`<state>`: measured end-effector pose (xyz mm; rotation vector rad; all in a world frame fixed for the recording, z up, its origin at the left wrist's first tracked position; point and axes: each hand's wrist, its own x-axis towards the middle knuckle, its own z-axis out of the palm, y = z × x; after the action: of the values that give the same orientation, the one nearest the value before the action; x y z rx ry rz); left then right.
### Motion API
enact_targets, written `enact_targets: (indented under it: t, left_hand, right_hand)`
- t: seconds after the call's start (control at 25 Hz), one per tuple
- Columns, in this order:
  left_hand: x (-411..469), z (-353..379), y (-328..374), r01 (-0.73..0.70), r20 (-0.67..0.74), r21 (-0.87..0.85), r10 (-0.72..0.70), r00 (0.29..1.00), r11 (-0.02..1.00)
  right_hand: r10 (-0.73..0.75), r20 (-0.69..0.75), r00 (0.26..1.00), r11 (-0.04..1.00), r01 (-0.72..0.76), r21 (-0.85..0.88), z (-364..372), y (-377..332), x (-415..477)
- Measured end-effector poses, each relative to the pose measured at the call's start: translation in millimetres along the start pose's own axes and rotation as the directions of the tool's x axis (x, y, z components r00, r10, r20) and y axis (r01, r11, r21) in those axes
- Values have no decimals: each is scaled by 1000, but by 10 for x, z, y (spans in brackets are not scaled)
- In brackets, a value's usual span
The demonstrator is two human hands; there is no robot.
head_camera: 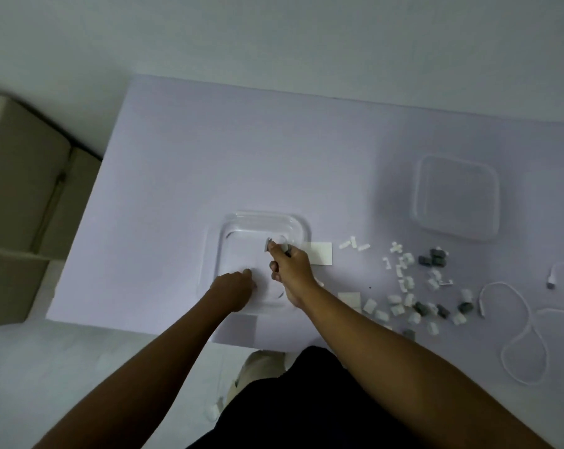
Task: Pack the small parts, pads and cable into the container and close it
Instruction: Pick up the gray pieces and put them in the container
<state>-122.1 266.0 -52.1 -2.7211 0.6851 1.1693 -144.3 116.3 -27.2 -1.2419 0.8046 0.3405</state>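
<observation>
- Right hand (290, 267) is hovering over the clear container (258, 220) on the surface (209, 157), grip pinching small parts (276, 246).
- Left hand (233, 285) is touching its near edge; grip unclear.
- Cable (529, 314), pad (319, 252) and lid (455, 196) are lying rightward.

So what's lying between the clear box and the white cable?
In the head view, a white pad sits beside the clear box, then scattered small white and grey parts run across the table to the white cable.
</observation>
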Motion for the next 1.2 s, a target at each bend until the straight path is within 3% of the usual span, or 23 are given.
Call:
enact_targets:
  t: [0.24, 0.36, 0.44, 0.52, 0.6, 0.64, 0.68, 0.76, 0.8, 0.84, 0.96, 1.2]
  left_hand:
    - [-23, 18, -254, -63, 52, 313, 49, 997, 948]
    - [-80, -55, -265, -77, -13, 269, 84, 996, 960]
    - [-115, -138, -298, -106, -166, 135, 128, 978, 985]
    - [-150, -202, -376, -170, -424, -78, 122, 898, 982]
    - [-171, -197, -480, -207, -696, -304, -68, 715, 930]
    - [-185, -180, -526, -199, -746, -425, -216, 630, 883]
    - [-194, -158, -571, -183, -698, -579, -368, 614, 794]
    - [-141, -104, -616, -109, -381, -879, -548, 744, 464]
    - [-110, -87, -614, -58, -217, -951, -525, 823, 302]
    - [-90, -75, -597, -56, -159, -973, -478, 864, 223]
    - [-64, -32, -532, -142, -221, -968, -434, 873, 208]
    - [6, 28, -501, -163, -225, -971, -447, 866, 174]
  right_hand:
    - [-23, -180, 983, 993, 2, -116, 206, 112, 151]
    - [-71, -213, 974, 968, 16, -250, 200, 131, 224]
    - [-67, -228, 971, 957, -2, -290, 198, 190, 268]
    - [-23, -224, 974, 952, -47, -303, 185, 266, 311]
    - [38, -192, 981, 940, -100, -326, 173, 368, 343]
    - [66, -169, 983, 928, -123, -351, 182, 423, 346]
    - [84, -144, 986, 914, -134, -383, 214, 477, 341]
    - [100, -91, 991, 881, -130, -455, 339, 577, 323]
    - [92, -61, 994, 861, -111, -496, 417, 601, 306]
    - [76, -39, 996, 837, -85, -541, 499, 632, 313]
    - [49, 32, 998, 757, -16, -654, 717, 666, 304]
    - [51, 212, 976, 595, 140, -792, 754, 613, 166]
